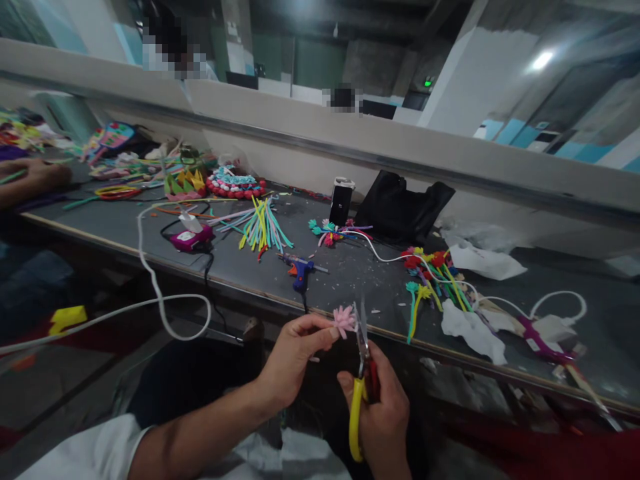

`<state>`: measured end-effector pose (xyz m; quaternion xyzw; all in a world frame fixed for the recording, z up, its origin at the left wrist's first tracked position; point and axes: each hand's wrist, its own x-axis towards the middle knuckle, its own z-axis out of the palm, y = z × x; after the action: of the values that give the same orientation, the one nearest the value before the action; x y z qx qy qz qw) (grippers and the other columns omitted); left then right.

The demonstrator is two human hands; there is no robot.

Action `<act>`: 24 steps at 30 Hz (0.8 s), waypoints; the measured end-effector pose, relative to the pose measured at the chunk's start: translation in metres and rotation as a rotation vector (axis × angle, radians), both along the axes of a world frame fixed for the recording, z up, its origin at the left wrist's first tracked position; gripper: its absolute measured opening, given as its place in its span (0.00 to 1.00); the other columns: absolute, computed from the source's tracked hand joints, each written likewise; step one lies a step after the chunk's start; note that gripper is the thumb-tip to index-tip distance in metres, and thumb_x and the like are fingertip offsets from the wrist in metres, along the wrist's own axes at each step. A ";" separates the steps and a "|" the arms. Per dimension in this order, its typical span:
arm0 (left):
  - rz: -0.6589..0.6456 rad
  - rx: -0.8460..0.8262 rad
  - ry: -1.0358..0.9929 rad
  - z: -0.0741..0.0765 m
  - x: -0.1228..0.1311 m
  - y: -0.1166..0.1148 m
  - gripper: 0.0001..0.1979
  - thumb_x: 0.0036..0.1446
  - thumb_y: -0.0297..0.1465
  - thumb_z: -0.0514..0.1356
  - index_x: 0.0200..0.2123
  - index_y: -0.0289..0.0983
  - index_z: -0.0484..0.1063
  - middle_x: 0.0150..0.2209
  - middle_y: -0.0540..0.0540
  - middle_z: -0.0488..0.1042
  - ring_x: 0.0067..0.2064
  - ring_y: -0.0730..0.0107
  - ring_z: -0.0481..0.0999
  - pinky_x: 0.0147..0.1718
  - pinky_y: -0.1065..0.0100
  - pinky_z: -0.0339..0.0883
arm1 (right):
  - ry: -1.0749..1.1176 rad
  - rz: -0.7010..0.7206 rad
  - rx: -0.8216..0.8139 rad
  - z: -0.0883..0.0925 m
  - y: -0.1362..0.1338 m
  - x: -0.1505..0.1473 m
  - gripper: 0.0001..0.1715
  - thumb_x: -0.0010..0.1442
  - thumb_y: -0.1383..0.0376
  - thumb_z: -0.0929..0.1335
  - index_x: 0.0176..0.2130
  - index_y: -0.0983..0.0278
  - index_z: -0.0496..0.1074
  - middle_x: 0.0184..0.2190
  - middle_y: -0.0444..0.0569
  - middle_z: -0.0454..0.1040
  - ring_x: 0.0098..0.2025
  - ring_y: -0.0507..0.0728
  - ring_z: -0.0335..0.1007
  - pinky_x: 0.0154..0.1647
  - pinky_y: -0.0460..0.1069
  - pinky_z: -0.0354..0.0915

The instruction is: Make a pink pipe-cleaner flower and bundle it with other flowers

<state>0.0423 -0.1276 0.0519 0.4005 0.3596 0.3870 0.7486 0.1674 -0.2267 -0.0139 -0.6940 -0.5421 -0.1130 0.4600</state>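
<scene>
The pink flower [343, 321] is a small, pale, fuzzy tuft of many short petals splaying outward from a tight centre, ragged at the rim, with blunt, rounded tips. It is up in the air, just off the near edge of the desk [360, 270]. The left hand [295, 353] grips it from the side, thumb and fingertips pinched together close against the petals. On the other side, the right hand [384, 407] is closed around the yellow and red handles of the scissors [358, 393], whose metal blades point up and away right beside the petals; whether they touch them is too small to tell.

Beyond the hands, a blue glue gun [301, 272] lies on the desk. Behind it and to the left is a fanned bundle of yellow, turquoise and lilac stems [265, 225]. Farther back, a phone [341, 202] stands upright behind a small cluster of coloured flowers [330, 233], next to a black bag [404, 208]. To the right lie yellow and turquoise flowers on long stems [416, 303], crumpled white tissue [473, 331] and a purple power strip [541, 343]. At the far left is another person's hand [45, 177].
</scene>
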 end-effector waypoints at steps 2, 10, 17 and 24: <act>0.006 0.022 -0.001 0.001 0.000 0.000 0.08 0.42 0.33 0.71 0.25 0.35 0.78 0.25 0.51 0.71 0.27 0.76 0.65 0.28 0.72 0.57 | -0.026 -0.009 -0.015 0.000 0.001 0.000 0.31 0.58 0.49 0.68 0.53 0.67 0.68 0.42 0.57 0.78 0.41 0.61 0.77 0.40 0.52 0.72; -0.011 0.074 -0.021 -0.003 -0.001 0.000 0.06 0.46 0.31 0.69 0.26 0.35 0.78 0.29 0.49 0.74 0.31 0.73 0.68 0.33 0.71 0.61 | -0.023 0.031 -0.039 0.008 0.002 -0.001 0.30 0.59 0.49 0.68 0.52 0.66 0.68 0.40 0.57 0.76 0.36 0.58 0.74 0.35 0.49 0.71; -0.008 0.065 -0.014 -0.002 -0.001 -0.001 0.06 0.44 0.30 0.70 0.26 0.35 0.77 0.27 0.50 0.73 0.28 0.76 0.66 0.29 0.73 0.59 | 0.013 0.035 -0.047 0.011 0.001 -0.001 0.30 0.58 0.49 0.69 0.50 0.69 0.70 0.28 0.47 0.74 0.23 0.52 0.69 0.27 0.45 0.67; -0.032 -0.036 0.023 -0.004 0.000 0.002 0.08 0.45 0.33 0.69 0.27 0.35 0.76 0.20 0.52 0.69 0.24 0.77 0.64 0.24 0.74 0.54 | 0.083 -0.025 -0.002 0.008 -0.002 0.002 0.30 0.59 0.50 0.68 0.51 0.69 0.70 0.35 0.52 0.78 0.28 0.52 0.74 0.28 0.43 0.69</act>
<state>0.0425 -0.1254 0.0476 0.3973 0.3687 0.3635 0.7577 0.1696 -0.2285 -0.0061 -0.7053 -0.5138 -0.0894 0.4801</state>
